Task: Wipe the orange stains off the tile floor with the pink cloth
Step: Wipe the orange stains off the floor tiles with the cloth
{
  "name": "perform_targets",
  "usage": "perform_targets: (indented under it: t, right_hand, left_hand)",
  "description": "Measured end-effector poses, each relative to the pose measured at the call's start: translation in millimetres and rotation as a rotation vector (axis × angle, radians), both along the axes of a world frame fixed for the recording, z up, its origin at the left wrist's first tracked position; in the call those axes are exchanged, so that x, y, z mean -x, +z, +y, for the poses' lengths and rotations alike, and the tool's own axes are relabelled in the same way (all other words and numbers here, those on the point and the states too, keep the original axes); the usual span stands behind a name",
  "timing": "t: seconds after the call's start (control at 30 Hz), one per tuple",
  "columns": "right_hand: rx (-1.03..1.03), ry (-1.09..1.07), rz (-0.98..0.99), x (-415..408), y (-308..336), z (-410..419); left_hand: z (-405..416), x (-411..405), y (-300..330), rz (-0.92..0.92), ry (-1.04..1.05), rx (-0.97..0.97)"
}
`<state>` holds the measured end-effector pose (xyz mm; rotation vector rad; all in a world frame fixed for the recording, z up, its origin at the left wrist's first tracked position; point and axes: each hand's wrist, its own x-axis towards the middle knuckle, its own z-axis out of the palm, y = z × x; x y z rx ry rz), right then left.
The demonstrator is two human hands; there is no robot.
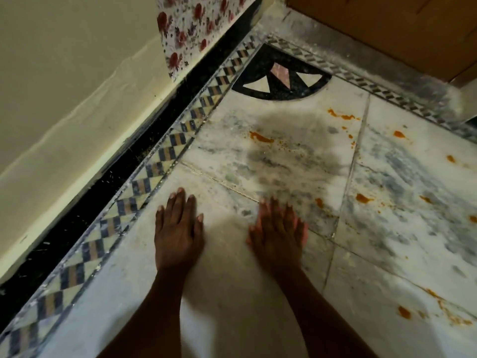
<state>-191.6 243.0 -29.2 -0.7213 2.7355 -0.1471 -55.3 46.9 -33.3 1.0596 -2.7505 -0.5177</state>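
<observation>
While both palms lie flat:
Hands: two, left hand (178,228), right hand (277,232), apart, fingers spread, empty.
Orange stains (260,137): about ten, right half of tile floor (284,171).

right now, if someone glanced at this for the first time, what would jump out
Two bare hands, the left hand and right hand, spread flat and empty over the pale tile floor. Orange stains dot the tiles ahead and to the right. No cloth is in view.
</observation>
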Motion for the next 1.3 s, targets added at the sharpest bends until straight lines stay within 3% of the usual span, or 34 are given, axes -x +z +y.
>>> perform_targets:
  t: [0.07, 0.13, 0.23, 0.3, 0.37, 0.5, 0.63, 0.73, 0.8, 0.83, 0.93, 1.1, 1.2, 1.3]
  right_hand:
    - [0.028, -0.222, -0.032, 31, 2, -44]
    - [0.069, -0.309, -0.090, 53, 1, -98]
    - [0.085, -0.027, -0.047, 31, -6, -137]
    - [0.131, 0.200, 0.129, 1, -10, -115]
    - [0.123, 0.310, 0.180, -12, -11, -71]
    - [0.039, 0.042, 0.137, 17, -14, -11]
    - [0.093, -0.292, 0.134, 54, -20, -66]
    - [0.134, 0.048, 0.177, 31, -17, -72]
    - [0.144, 0.344, 0.225, 0, -14, -31]
    - [0.138, 0.391, 0.222, -11, -11, -8]
    - [0.080, 0.204, 0.148, -10, -10, 38]
    - [0.148, -0.219, 0.262, 36, -26, -37]
    - [0.176, 0.011, 0.254, 39, -28, -59]
    - [0.215, 0.324, 0.268, 3, -16, -10]
  left_hand:
    - [-1, 0, 1, -0.022, -0.012, -0.008]
    - [-1, 0, -4, -0.008, -0.008, 0.024]
    - [-4, 2, -6, 0.003, -0.007, 0.053]
    - [-3, 3, -6, 0.001, -0.007, 0.059]
    - [-2, 2, -4, 0.015, -0.001, 0.058]
    - [1, 1, -2, 0.024, 0.006, 0.047]
    - [5, 1, -9, 0.067, -0.001, 0.076]
    - [5, 1, -7, 0.068, 0.003, 0.100]
    - [7, 0, -2, 0.068, -0.007, 0.103]
    - [7, 0, -2, 0.077, -0.011, 0.101]
    - [10, -2, -3, 0.075, -0.029, 0.090]
    - [3, 5, -7, 0.077, -0.033, 0.108]
    - [1, 4, -7, 0.078, -0.016, 0.119]
    - [6, 1, -8, 0.075, -0.016, 0.126]
